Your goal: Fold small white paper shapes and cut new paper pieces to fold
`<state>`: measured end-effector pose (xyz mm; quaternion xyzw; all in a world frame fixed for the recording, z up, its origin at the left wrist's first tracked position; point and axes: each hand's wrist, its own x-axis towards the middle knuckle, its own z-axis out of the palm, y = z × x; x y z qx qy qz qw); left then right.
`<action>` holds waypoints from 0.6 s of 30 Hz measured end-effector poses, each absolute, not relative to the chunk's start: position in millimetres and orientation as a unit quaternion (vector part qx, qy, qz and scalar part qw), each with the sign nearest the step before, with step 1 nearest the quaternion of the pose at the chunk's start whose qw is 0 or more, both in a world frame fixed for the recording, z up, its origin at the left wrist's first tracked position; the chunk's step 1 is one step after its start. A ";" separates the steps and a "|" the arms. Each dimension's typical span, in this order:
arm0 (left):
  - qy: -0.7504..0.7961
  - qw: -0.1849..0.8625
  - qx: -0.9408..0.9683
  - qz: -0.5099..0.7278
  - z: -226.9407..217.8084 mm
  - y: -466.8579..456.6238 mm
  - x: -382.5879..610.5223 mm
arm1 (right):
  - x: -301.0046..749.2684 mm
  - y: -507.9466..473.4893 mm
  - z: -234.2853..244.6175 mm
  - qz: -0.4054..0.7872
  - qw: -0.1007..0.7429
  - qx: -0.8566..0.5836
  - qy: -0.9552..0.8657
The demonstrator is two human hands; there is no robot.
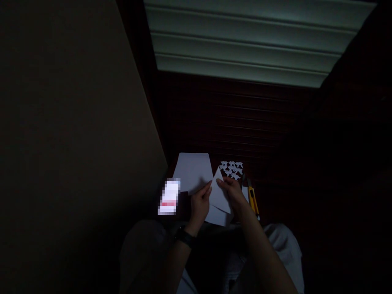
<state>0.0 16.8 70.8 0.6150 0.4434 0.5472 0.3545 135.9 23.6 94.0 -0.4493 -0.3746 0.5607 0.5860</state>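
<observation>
In the dim head view both hands meet over a folded white paper (219,197) that rises to a point. My left hand (200,203), a dark watch on its wrist, pinches the paper's left edge. My right hand (232,191) grips its right side near the tip. Under it lies another white sheet (218,216). A larger white sheet (193,169) lies flat just beyond my left hand.
Several small white paper pieces (232,169) sit in a cluster on the dark surface behind my right hand. A yellow utility knife (252,200) lies to the right. A bright blurred rectangle (169,197) is at the left. A pale wall (73,122) fills the left; slatted blinds (245,45) hang ahead.
</observation>
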 end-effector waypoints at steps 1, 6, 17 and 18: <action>0.443 0.362 0.614 0.544 70.0 17.5 -0.2 | 137.2 24.6 94.3 0.569 0.581 -0.448 -0.370; 0.452 0.400 0.594 0.531 58.5 15.6 -0.7 | 143.2 32.0 89.9 0.604 0.554 -0.444 -0.363; 0.455 0.369 0.614 0.530 52.2 0.8 -8.0 | 144.4 36.3 97.7 0.564 0.550 -0.461 -0.408; 0.454 0.362 0.620 0.528 52.9 0.4 -9.3 | 144.3 35.7 99.8 0.556 0.554 -0.464 -0.412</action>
